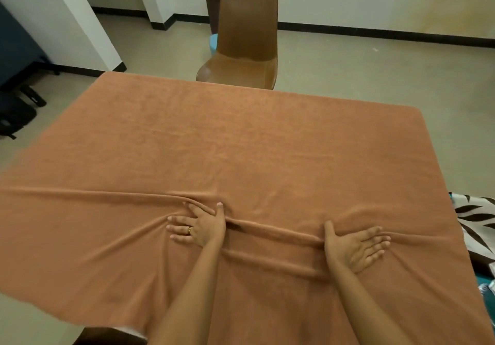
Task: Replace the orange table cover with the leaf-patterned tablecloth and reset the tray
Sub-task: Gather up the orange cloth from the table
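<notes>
- 1 orange table cover: soft nappy cloth, covering whole table, bunching into long ridges nr hands.
- 2 hands: left hand & right hand pressing flat on it, fingers spread wide.
- 1 leaf-patterned tablecloth: lying beyond right edge.
- 1 brown chair, smooth shell, standing far side.

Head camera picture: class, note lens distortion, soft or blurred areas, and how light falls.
Head view: wide-angle distortion bows the edges of the orange table cover; its left margin looks smeared, while the left hand and right hand are sharp; lighting is soft and even, with shadows along the folds and sheen on the brown chair.
</notes>
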`<state>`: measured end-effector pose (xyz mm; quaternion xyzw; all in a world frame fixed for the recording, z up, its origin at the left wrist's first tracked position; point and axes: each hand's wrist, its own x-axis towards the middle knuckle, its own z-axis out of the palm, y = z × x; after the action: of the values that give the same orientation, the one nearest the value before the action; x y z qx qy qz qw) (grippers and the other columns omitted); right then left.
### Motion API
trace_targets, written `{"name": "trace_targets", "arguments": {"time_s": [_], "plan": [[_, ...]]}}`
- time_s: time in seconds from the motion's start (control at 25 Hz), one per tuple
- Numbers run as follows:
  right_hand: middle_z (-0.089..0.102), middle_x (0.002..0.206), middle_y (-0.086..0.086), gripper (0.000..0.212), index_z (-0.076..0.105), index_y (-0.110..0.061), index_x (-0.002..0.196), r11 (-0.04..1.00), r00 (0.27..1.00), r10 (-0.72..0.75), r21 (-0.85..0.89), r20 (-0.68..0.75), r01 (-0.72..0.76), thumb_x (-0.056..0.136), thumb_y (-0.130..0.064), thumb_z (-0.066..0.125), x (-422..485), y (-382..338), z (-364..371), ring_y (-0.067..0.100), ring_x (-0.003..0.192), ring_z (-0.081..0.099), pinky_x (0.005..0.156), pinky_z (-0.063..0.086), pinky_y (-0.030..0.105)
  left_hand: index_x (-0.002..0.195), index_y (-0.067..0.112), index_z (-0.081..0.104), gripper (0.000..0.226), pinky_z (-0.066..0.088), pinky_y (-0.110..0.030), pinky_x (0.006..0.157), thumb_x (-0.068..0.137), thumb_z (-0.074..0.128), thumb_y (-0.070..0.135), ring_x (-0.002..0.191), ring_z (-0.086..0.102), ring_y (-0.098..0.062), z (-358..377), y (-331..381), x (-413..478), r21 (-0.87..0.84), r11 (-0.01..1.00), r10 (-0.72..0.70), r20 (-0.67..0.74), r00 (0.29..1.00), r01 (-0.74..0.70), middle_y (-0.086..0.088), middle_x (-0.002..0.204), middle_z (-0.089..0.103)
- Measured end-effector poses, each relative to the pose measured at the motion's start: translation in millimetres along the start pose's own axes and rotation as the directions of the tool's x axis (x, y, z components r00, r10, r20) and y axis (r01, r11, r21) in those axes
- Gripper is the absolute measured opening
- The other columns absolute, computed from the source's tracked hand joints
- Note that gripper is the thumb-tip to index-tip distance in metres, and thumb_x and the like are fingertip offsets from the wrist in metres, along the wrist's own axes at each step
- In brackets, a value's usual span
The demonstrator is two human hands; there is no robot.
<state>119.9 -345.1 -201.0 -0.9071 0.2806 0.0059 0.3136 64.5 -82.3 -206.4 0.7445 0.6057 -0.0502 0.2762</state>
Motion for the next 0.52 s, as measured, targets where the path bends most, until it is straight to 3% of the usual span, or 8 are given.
{"name": "trace_targets", "arguments": {"time_s": [0.12,0.24,0.36,0.52], "plan": [[0.010,0.155,0.030,0.111,0.008,0.005,0.150,0.998,0.998,-0.053,-0.021,0.022,0.053,0.072,-0.037,0.075,15.1,-9.2,10.6,0.036,0.147,0.007,0.119,0.003,0.040,0.153,0.025,0.014,0.074,-0.007,-0.051,0.114,0.092,0.047,0.048,0.143,-0.012,-0.045,4.2,8.6,12.9,0.074,0.978,0.196,0.008,0.981,-0.196,-0.028,0.156,-0.008],[0.012,0.157,0.024,0.096,0.012,0.003,0.150,0.984,0.981,-0.176,0.018,0.087,0.175,0.076,-0.020,0.069,27.3,-23.4,13.4,0.030,0.148,0.008,0.120,0.005,0.036,0.151,0.028,0.024,0.060,-0.004,-0.046,0.117,0.094,0.042,0.024,0.146,-0.006,-0.037,10.6,18.5,22.1,0.128,0.909,0.398,0.018,0.917,-0.397,-0.021,0.159,-0.003],[0.012,0.159,0.018,0.086,0.013,0.000,0.151,0.946,0.928,-0.324,0.082,0.187,0.314,0.078,-0.003,0.058,39.0,-37.9,17.0,0.024,0.148,0.008,0.120,0.003,0.030,0.149,0.025,0.030,0.060,-0.006,-0.041,0.118,0.092,0.038,0.009,0.147,-0.007,-0.034,16.7,31.0,25.2,0.101,0.795,0.594,0.074,0.801,-0.599,-0.017,0.160,-0.002],[0.010,0.160,0.013,0.081,0.011,-0.003,0.152,0.874,0.830,-0.479,0.071,0.286,0.480,0.076,-0.012,0.039,48.9,-44.7,28.6,0.021,0.149,0.005,0.120,0.000,0.028,0.149,0.022,0.030,0.064,-0.005,-0.039,0.117,0.089,0.040,0.003,0.146,-0.009,-0.035,25.8,50.6,22.3,0.060,0.643,0.742,0.195,0.641,-0.763,-0.015,0.160,-0.001]]}}
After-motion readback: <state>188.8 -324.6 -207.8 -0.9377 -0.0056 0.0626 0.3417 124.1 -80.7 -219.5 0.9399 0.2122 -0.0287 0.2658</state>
